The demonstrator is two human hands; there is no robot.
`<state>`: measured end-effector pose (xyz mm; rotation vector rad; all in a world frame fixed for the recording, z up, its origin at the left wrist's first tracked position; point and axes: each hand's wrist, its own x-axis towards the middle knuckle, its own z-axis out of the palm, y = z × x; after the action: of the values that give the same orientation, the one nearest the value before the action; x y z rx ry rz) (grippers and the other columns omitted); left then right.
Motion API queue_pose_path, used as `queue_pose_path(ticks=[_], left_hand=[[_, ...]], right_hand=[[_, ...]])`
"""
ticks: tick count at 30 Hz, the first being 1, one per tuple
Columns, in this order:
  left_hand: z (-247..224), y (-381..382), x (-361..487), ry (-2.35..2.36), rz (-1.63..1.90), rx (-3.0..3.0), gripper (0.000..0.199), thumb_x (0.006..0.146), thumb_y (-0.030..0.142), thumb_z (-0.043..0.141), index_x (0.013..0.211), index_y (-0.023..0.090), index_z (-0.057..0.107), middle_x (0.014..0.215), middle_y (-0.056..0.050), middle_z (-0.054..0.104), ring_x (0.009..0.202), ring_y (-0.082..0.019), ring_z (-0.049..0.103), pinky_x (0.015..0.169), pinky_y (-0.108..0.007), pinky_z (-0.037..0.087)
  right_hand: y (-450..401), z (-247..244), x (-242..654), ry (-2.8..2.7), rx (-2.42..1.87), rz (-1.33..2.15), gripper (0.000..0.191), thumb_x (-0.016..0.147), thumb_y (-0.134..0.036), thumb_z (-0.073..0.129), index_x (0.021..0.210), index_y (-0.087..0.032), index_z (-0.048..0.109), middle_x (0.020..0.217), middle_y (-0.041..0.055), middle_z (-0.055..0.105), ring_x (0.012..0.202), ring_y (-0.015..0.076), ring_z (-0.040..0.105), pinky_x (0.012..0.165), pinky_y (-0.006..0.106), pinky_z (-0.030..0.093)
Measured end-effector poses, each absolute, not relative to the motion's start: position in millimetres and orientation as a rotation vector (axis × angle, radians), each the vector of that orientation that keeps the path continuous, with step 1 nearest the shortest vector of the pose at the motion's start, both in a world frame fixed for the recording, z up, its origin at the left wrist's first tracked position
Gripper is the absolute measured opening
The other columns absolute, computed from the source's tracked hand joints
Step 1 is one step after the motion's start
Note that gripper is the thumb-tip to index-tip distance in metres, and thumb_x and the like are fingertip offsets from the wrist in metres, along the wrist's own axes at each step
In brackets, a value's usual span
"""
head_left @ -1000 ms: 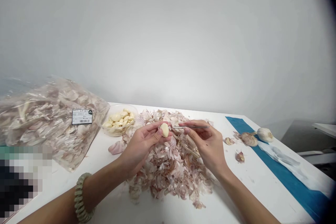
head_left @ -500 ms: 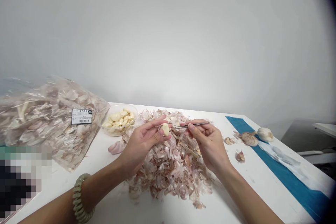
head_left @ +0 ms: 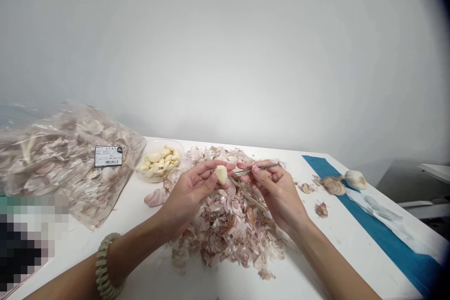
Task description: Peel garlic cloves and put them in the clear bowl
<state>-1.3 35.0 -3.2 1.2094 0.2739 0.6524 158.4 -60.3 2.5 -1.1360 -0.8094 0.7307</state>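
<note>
My left hand (head_left: 190, 192) holds a peeled, cream-coloured garlic clove (head_left: 221, 175) between thumb and fingers. To its right, my right hand (head_left: 279, 192) grips slim metal tweezers (head_left: 265, 167), their tips pointing left towards the clove, with a small gap between. Under both hands spreads a heap of pinkish garlic skins (head_left: 232, 234). Beyond my left hand, a clear round bowl (head_left: 154, 179) contains several peeled cloves. One larger pinkish piece of garlic skin (head_left: 155, 198) lies just left of the heap.
At left stands a clear plastic bag (head_left: 66, 168) full of skins, with a price label (head_left: 108, 156). On the right are a whole garlic bulb (head_left: 355, 180), a partly broken bulb (head_left: 333, 185), an unpeeled clove (head_left: 321, 209) and a blue strip (head_left: 369, 229). A wall rises behind the table.
The clove has turned slightly in my left fingers and shows more of its pale face. My right index finger has stretched out leftwards along the tweezers.
</note>
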Motion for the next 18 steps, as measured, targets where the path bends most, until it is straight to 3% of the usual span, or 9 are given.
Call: queue_pose_path(ticks=[4, 9, 18], left_hand=[[-2.9, 35.5, -1.2, 0.288, 0.643, 1.227, 0.023, 0.085, 0.027, 0.059, 0.108, 0.022, 0.062, 0.116, -0.004, 0.065, 0.086, -0.01, 0.061, 0.089, -0.025, 0.046], [-2.0, 35.2, -2.1, 0.327, 0.657, 1.351, 0.025, 0.085, 0.032, 0.058, 0.108, 0.022, 0.062, 0.085, -0.001, 0.07, 0.088, -0.013, 0.062, 0.084, -0.025, 0.047], [0.3, 32.9, -4.8, 0.313, 0.714, 1.58, 0.026, 0.087, 0.03, 0.055, 0.11, 0.023, 0.061, 0.113, -0.005, 0.067, 0.084, -0.012, 0.064, 0.08, -0.024, 0.05]], right_hand=[[-60.8, -0.2, 159.2, -0.874, -1.152, 0.691, 0.017, 0.074, -0.035, 0.071, 0.08, -0.021, 0.064, 0.088, 0.006, 0.073, 0.073, 0.0141, 0.067, 0.06, 0.022, 0.047], [-62.3, -0.5, 157.9, -0.984, -1.198, 0.583, 0.017, 0.078, -0.036, 0.068, 0.082, -0.021, 0.062, 0.086, 0.0062, 0.074, 0.074, 0.0169, 0.069, 0.063, 0.026, 0.049], [-66.4, 0.8, 155.7, -1.134, -1.257, 0.414, 0.015, 0.081, -0.035, 0.063, 0.085, -0.021, 0.061, 0.083, 0.0064, 0.073, 0.09, 0.0218, 0.069, 0.074, 0.032, 0.055]])
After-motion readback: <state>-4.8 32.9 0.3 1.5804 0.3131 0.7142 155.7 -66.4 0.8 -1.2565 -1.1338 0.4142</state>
